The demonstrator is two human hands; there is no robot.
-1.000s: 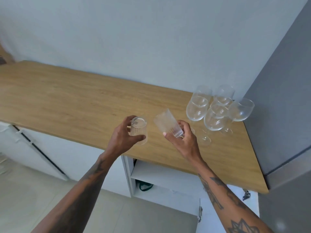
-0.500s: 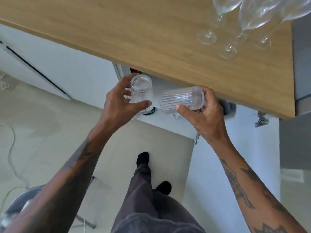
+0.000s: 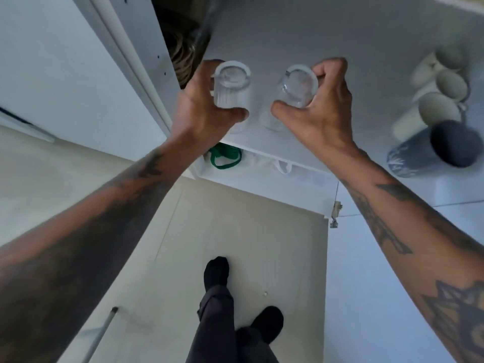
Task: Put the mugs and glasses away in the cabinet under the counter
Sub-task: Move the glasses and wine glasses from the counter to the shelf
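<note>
I am gripping a ribbed glass (image 3: pixel 231 86) in my left hand (image 3: pixel 203 111) and a second glass (image 3: pixel 297 86) in my right hand (image 3: pixel 318 111), both over the white cabinet shelf (image 3: pixel 353 142). Mugs (image 3: pixel 442 100) are already sitting at the shelf's right end. I am judging it best to lower both glasses gently, keeping them apart and well clear of the shelf edge. I am seeing no brands, labels or writing anywhere.
</note>
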